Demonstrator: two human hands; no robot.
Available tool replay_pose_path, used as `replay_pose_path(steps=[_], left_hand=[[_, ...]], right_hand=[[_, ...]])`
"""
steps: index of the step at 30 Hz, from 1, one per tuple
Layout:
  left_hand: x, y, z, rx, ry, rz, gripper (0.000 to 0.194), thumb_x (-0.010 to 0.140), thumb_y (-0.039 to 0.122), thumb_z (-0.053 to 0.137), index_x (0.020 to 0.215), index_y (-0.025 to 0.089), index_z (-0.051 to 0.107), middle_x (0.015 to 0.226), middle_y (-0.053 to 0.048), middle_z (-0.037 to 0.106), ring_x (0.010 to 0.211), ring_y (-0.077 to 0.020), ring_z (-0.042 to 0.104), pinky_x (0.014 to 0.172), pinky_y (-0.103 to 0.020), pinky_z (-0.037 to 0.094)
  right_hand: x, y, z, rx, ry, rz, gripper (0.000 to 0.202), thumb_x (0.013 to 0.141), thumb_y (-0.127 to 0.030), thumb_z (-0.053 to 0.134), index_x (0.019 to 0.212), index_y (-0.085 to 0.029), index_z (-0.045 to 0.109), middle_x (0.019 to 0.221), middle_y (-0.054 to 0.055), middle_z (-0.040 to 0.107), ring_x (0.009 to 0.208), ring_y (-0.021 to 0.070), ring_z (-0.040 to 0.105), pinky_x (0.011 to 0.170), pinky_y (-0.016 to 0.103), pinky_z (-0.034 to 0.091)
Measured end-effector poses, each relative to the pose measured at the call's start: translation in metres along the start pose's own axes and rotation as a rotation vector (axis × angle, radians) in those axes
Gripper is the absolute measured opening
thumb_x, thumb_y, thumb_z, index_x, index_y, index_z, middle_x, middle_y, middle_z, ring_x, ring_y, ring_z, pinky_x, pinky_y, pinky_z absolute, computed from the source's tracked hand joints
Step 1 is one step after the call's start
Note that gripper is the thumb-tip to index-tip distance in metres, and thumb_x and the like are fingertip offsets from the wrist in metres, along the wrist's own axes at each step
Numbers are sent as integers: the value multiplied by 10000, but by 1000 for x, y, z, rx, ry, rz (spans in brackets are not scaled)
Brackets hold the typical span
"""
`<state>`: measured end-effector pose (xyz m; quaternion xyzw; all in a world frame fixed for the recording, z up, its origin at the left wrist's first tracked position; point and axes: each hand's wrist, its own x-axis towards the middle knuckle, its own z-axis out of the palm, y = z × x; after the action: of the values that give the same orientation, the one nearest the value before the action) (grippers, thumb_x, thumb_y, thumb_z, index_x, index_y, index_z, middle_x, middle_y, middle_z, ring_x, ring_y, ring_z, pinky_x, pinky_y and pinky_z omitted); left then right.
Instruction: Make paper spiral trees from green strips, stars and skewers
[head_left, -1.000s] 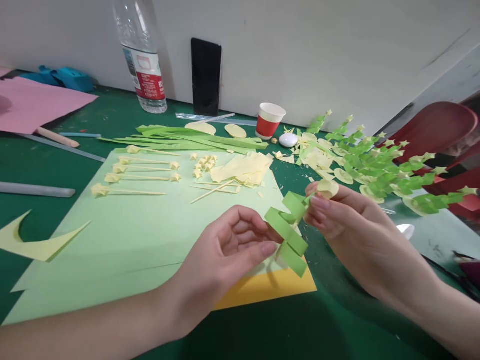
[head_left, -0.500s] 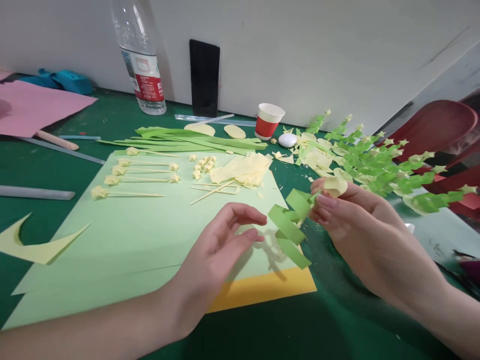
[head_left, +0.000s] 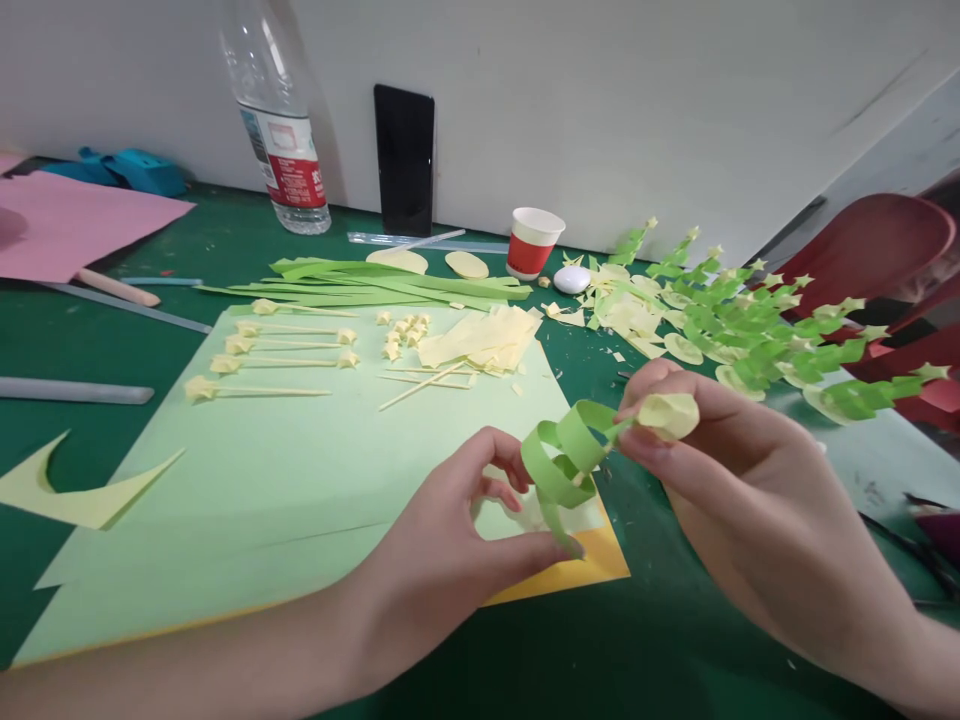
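A curled light green paper strip spirals around a thin stick in front of me. My right hand pinches the upper right end of it, where a small pale yellow star shows at the fingertips. My left hand is beside the lower coils, its thumb at the strip's loose lower end and its fingers curved apart behind the coils. Several pale yellow stars on sticks lie on the light green sheet to the left, with loose small stars near its top.
Behind the sheet are green paper strips, a paper cup, a white oval object, a phone and a bottle. Finished-looking green spirals with stars stand at right. A pale paper scrap lies at left.
My left hand has moved right, its thumb now at the lower end of the green strip. The strip's coils are rounder and tilted differently, and the star has turned in my right hand.
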<state>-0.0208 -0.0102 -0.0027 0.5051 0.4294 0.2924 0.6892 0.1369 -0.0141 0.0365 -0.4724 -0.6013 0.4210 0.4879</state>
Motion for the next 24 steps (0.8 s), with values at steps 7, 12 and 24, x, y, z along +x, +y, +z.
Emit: replay_pose_path(steps=[7,12,24], left_hand=[[-2,-1,-5,-29,138,178,169,722,323,641,774,258,495,779,57,470,788,-124,467,699,-221,377],[-4,-3,-5,9,142,232,73,791,298,557,740,256,524,736,55,497,736,-108,477,633,-177,395],[3,-3,-5,-95,197,215,92,767,261,551,796,224,472,737,39,482,662,-95,482,588,-188,427]], right_hand=[[4,-1,0,131,58,229,166,692,-351,670,649,-223,574,632,-28,472,609,93,462,526,148,436],[10,1,-2,127,111,219,142,642,-338,697,595,-226,624,597,-17,498,564,86,501,510,142,471],[10,-5,-4,12,146,24,37,663,-241,638,639,-270,643,664,-8,506,593,89,473,488,137,446]])
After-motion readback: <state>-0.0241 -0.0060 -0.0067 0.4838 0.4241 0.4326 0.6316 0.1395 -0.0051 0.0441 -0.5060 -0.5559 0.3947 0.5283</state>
